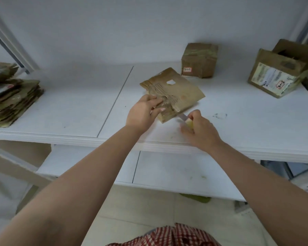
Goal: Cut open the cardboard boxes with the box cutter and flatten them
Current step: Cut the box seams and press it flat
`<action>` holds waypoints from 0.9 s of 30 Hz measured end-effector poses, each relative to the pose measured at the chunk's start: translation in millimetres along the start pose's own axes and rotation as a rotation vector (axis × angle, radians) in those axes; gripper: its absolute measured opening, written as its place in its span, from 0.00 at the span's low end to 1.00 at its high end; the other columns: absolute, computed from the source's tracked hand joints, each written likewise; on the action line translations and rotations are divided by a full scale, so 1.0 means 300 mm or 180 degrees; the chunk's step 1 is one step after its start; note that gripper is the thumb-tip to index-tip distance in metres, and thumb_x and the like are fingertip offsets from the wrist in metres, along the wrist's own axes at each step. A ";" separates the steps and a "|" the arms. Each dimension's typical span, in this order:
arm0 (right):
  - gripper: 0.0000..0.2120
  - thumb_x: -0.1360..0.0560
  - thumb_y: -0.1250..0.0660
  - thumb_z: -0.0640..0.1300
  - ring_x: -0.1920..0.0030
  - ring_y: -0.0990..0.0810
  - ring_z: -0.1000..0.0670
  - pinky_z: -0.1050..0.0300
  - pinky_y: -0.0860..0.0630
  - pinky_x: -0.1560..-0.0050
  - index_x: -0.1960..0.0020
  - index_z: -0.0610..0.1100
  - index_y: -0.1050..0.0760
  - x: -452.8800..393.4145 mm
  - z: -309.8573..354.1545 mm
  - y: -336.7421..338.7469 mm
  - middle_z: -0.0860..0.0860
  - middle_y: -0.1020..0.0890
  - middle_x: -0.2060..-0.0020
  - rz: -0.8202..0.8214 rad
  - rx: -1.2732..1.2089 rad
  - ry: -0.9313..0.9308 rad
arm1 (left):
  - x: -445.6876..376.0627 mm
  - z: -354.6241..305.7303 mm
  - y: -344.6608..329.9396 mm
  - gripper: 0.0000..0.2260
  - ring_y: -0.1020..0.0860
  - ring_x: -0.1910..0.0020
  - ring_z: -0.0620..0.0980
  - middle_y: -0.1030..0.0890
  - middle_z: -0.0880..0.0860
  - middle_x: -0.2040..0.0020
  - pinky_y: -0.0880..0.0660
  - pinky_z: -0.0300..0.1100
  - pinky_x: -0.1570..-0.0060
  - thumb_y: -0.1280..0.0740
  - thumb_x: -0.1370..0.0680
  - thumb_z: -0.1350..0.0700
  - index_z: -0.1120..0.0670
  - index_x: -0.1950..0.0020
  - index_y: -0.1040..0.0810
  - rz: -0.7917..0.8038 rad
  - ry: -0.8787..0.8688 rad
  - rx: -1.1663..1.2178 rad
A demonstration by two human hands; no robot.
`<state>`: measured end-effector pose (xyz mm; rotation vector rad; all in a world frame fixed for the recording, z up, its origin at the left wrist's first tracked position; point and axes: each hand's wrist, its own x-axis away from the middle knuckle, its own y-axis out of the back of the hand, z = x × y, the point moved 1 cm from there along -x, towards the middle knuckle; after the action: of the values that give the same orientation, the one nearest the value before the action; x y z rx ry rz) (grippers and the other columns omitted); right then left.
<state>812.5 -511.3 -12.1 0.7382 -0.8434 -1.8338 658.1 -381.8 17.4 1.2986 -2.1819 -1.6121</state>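
Two hands work at one collapsed box [174, 93] in the middle of the frame, lying on the white bench [78, 107]. The left hand [142, 112] pinches its near-left edge, thumb under and fingers curled on top. The right hand [201, 130] has its grip clamped round the yellow handle of the box cutter [186, 120], blade pointing at the box's near edge — close to the left thumb. If the blade skids off tape or soft card, it would likely run toward that hand. The box is held by one corner only, so it may swivel under the cut. A taped box [199, 60] and an opened box [277, 75] wait at upper right; a flattened stack [11, 98] sits at far left.
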 end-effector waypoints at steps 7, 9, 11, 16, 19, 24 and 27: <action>0.07 0.20 0.43 0.41 0.58 0.28 0.47 0.58 0.38 0.62 0.48 0.38 0.30 -0.043 0.045 -0.049 0.47 0.25 0.58 -0.0546 -0.0709 -0.0629 | -0.063 0.023 0.041 0.19 0.42 0.25 0.57 0.34 0.54 0.26 0.40 0.52 0.29 0.39 0.19 0.49 0.51 0.28 0.30 0.0582 -0.0433 -0.0202; 0.07 0.20 0.42 0.40 0.57 0.25 0.46 0.58 0.34 0.61 0.48 0.37 0.29 -0.047 0.054 -0.067 0.46 0.23 0.58 -0.0729 -0.0987 -0.0844 | -0.067 0.029 0.034 0.19 0.45 0.24 0.57 0.36 0.54 0.25 0.45 0.51 0.26 0.42 0.18 0.50 0.52 0.27 0.33 0.0877 -0.0424 -0.0184; 0.06 0.21 0.41 0.40 0.57 0.22 0.43 0.51 0.26 0.59 0.50 0.38 0.28 -0.057 0.064 -0.089 0.44 0.20 0.57 -0.0712 -0.1184 -0.0942 | -0.066 0.033 0.027 0.19 0.47 0.23 0.57 0.38 0.54 0.24 0.49 0.48 0.25 0.43 0.17 0.51 0.52 0.26 0.34 0.0961 -0.0400 -0.0140; 0.04 0.21 0.41 0.41 0.69 0.24 0.50 0.62 0.28 0.72 0.53 0.41 0.29 -0.080 0.095 -0.121 0.41 0.18 0.58 -0.0750 -0.1694 -0.1236 | -0.057 0.047 0.023 0.19 0.49 0.23 0.57 0.39 0.54 0.24 0.51 0.46 0.25 0.43 0.17 0.53 0.52 0.26 0.35 0.0963 -0.0406 -0.0013; 0.04 0.21 0.40 0.41 0.73 0.26 0.53 0.68 0.33 0.78 0.53 0.41 0.29 -0.092 0.109 -0.127 0.40 0.19 0.57 -0.0843 -0.1926 -0.1383 | -0.058 0.038 0.023 0.19 0.48 0.23 0.56 0.38 0.55 0.24 0.53 0.44 0.26 0.43 0.17 0.53 0.52 0.26 0.35 0.0951 -0.0392 -0.0055; 0.05 0.21 0.39 0.42 0.76 0.28 0.55 0.66 0.33 0.77 0.54 0.41 0.30 -0.061 0.113 -0.134 0.41 0.19 0.60 -0.0906 -0.2048 -0.1450 | -0.058 0.030 0.017 0.19 0.48 0.23 0.56 0.38 0.54 0.24 0.54 0.41 0.27 0.44 0.17 0.52 0.52 0.26 0.36 0.0952 -0.0346 -0.0143; 0.05 0.21 0.39 0.41 0.76 0.27 0.56 0.69 0.34 0.79 0.52 0.39 0.29 -0.040 0.109 -0.132 0.43 0.20 0.63 -0.0957 -0.1954 -0.1387 | -0.055 0.020 0.017 0.19 0.48 0.23 0.56 0.38 0.55 0.24 0.55 0.40 0.27 0.44 0.17 0.52 0.53 0.26 0.35 0.0905 -0.0338 -0.0121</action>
<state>771.3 -480.6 -23.6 0.0699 -0.3889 -2.4052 662.2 -365.9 25.1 0.8624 -2.2601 -1.6313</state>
